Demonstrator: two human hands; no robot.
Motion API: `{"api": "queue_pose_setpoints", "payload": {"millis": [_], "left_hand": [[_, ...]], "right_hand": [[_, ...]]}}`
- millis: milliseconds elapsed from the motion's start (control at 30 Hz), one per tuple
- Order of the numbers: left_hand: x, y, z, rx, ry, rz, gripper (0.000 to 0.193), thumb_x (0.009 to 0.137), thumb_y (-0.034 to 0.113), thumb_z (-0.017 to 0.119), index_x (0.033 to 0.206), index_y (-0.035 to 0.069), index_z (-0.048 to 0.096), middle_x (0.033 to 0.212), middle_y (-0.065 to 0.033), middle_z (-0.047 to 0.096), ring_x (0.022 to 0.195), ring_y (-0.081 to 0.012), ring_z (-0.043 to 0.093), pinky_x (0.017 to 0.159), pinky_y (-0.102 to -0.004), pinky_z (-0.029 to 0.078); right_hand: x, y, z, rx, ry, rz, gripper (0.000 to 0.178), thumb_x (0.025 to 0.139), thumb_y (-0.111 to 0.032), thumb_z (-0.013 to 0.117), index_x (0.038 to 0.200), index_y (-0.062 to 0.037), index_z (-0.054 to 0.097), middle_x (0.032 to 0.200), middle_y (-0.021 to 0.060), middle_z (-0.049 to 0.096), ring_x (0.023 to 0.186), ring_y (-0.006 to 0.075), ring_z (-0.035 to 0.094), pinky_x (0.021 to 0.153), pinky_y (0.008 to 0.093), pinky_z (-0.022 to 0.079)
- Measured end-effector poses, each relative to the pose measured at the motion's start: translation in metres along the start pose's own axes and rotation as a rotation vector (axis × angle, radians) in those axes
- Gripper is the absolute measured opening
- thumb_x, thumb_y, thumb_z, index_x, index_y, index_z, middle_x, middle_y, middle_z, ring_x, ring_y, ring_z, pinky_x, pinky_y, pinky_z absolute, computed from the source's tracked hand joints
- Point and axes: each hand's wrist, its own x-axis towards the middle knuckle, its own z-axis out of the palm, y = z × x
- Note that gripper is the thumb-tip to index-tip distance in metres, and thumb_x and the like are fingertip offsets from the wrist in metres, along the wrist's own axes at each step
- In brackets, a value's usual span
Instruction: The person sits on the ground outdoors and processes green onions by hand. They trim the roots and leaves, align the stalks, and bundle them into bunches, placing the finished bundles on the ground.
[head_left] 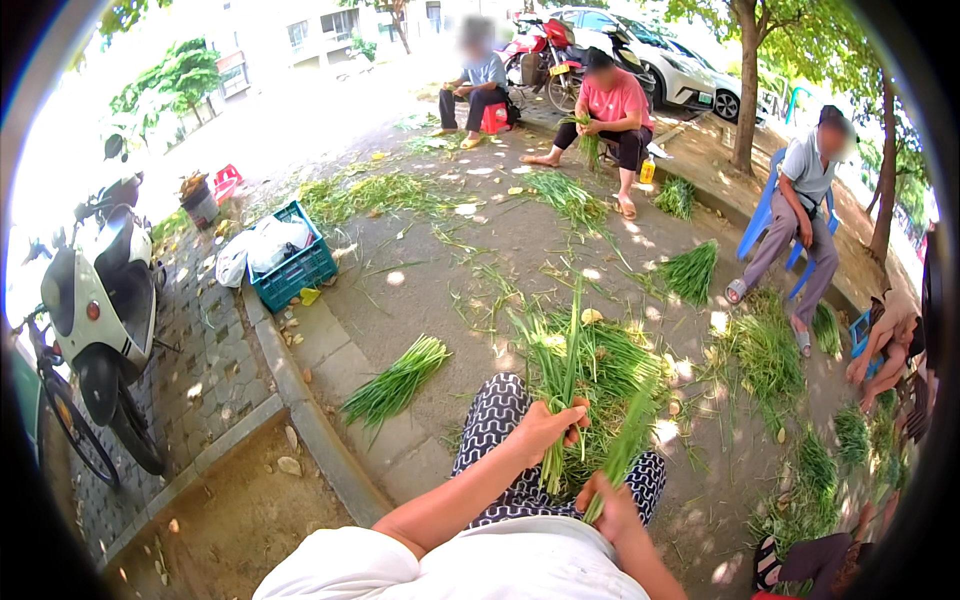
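My left hand (546,430) is closed around an upright bunch of long green chives (571,365) above my lap. In my right hand (612,503), lower and to the right, a second bunch of chives (630,440) leans up and to the right. Just beyond my knees a loose heap of chives (625,362) spreads over the ground, partly hidden by my hands and the bunches. A neat bundle of chives (400,380) lies on the pavement left of my patterned trousers. Loose stalks and trimmings are scattered around the heap.
A teal crate (305,270) with white bags stands ahead left, near a parked scooter (100,290). Several people sit around; one in pink (615,100) handles greens. A blue chair (765,215) stands right. More chive bundles (690,272) lie there. A kerb (330,440) runs left.
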Motion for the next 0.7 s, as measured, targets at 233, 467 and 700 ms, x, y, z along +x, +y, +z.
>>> {"api": "queue_pose_setpoints", "payload": {"millis": [233,467,700], "left_hand": [[0.007,-0.008,-0.007,0.037,-0.038,0.013,0.028,0.088,0.015,0.056,0.110,-0.002,0.054,0.085,-0.0082,0.061,0.062,-0.0117,0.053,0.052,-0.0248,0.043],[0.004,-0.011,-0.009,0.045,-0.038,-0.029,0.028,0.087,0.015,0.057,0.110,-0.001,0.053,0.087,-0.0076,0.061,0.063,-0.0116,0.053,0.053,-0.0245,0.043],[0.007,-0.011,0.001,0.189,-0.042,-0.057,0.024,0.085,0.017,0.061,0.102,0.000,0.058,0.079,-0.0058,0.062,0.058,-0.0096,0.052,0.048,-0.0238,0.043]], "right_hand": [[-0.014,0.003,0.001,-0.012,-0.014,0.183,0.019,0.086,-0.012,0.060,0.098,0.0004,0.052,0.078,0.0105,0.057,0.065,0.0214,0.059,0.059,0.0358,0.052],[-0.003,0.003,-0.003,0.043,0.045,0.190,0.017,0.088,-0.016,0.059,0.092,-0.0016,0.051,0.075,0.0095,0.056,0.056,0.0182,0.055,0.047,0.0332,0.048],[0.027,-0.040,0.021,0.152,0.089,0.005,0.017,0.088,-0.020,0.059,0.092,-0.0060,0.050,0.073,0.0031,0.051,0.052,0.0099,0.048,0.040,0.0245,0.038]]}}
